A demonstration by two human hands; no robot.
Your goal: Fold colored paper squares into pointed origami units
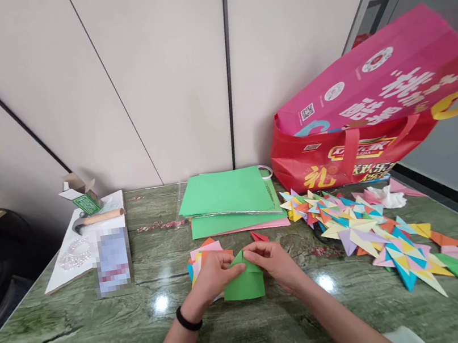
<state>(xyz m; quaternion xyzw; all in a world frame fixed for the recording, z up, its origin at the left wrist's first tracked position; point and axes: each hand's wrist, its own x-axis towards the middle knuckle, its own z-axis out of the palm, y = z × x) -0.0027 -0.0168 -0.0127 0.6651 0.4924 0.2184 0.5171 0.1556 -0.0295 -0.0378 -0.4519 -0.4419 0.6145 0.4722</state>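
Note:
A green paper piece (pixel 244 284) lies on the green marble table (pixel 86 342), its top corners folded in to a point. My left hand (pixel 212 274) pinches the left fold and my right hand (pixel 270 260) pinches the right fold at the tip. A black band circles my left wrist. Just behind my left hand sits a small stack of coloured paper squares (pixel 204 251). A little red folded piece (pixel 259 236) lies beyond my right hand.
A stack of green sheets (pixel 229 200) lies farther back. Several folded multicoloured paper stars (pixel 375 230) spread on the right. Red and pink bags (pixel 375 109) stand at the back right. A white board (pixel 61 271) with a hammer, small box and beads is at left.

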